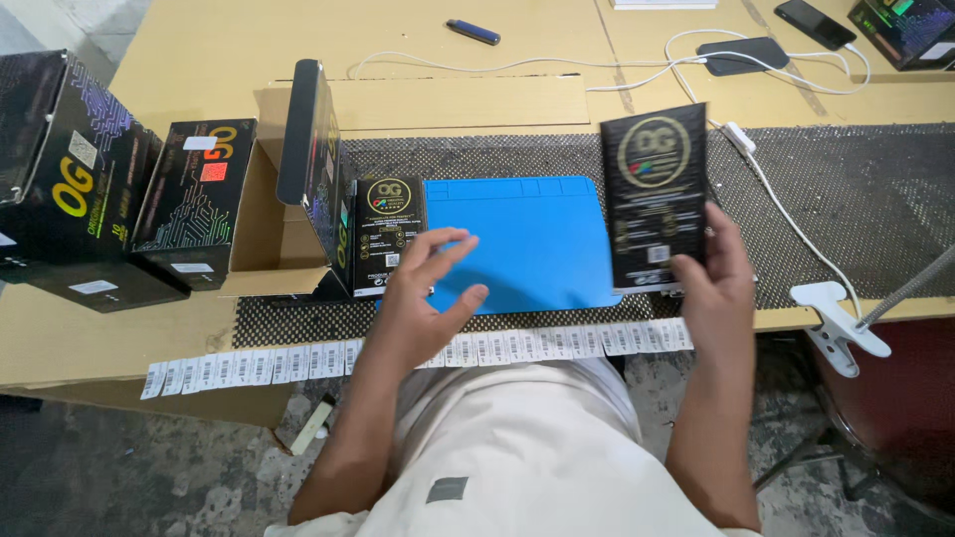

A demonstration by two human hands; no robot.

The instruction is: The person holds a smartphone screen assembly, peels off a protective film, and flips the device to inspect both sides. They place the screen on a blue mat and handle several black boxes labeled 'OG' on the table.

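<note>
My right hand (713,288) holds a flat black packet with a gold round emblem (655,194) upright above the right edge of a blue work mat (527,239). My left hand (423,293) hovers with fingers spread over the mat's left side, just in front of a second black packet (388,234) leaning against an open black box (313,169). A long strip of white barcode labels (298,363) runs along the table's near edge, below both hands.
Black printed boxes (80,179) stand at the left beside an open brown carton (264,234). A dark mesh mat (846,199) covers the table. White cables (756,164), phones (741,55) and a blue pen-like item (473,32) lie farther back. A white clamp (836,323) grips the right edge.
</note>
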